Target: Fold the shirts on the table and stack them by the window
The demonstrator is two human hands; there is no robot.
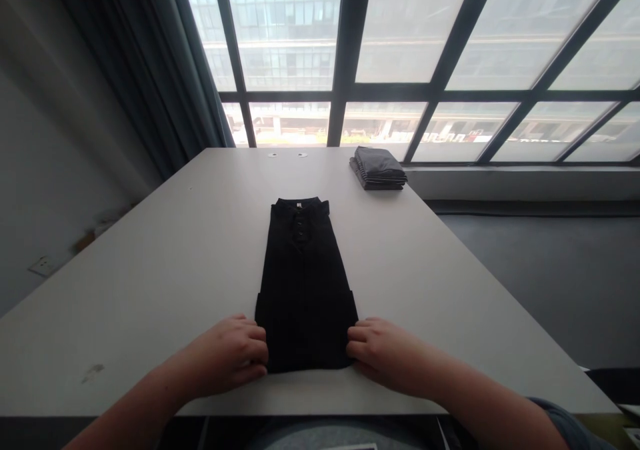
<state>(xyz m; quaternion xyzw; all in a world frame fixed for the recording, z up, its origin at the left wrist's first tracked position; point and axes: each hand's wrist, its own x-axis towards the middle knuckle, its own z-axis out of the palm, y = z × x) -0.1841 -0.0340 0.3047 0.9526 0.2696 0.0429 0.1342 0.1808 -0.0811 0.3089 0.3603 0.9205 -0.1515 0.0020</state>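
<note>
A black garment (305, 283) lies folded into a long, narrow shape on the white table, its collar and buttons at the far end. My left hand (237, 353) has its fingers closed on the garment's lower left edge. On the opposite side, my right hand (377, 353) grips the lower right edge in the same way, near the bottom corner. Both thumbs are close to the garment's near edge, and the fingertips are partly hidden against the cloth.
The white table (200, 237) reaches toward the windows. At its far right edge sits a stack of folded dark grey clothes (379, 168). A dark curtain (135, 57) hangs at the left, and a wall socket (44, 265) is beside the table.
</note>
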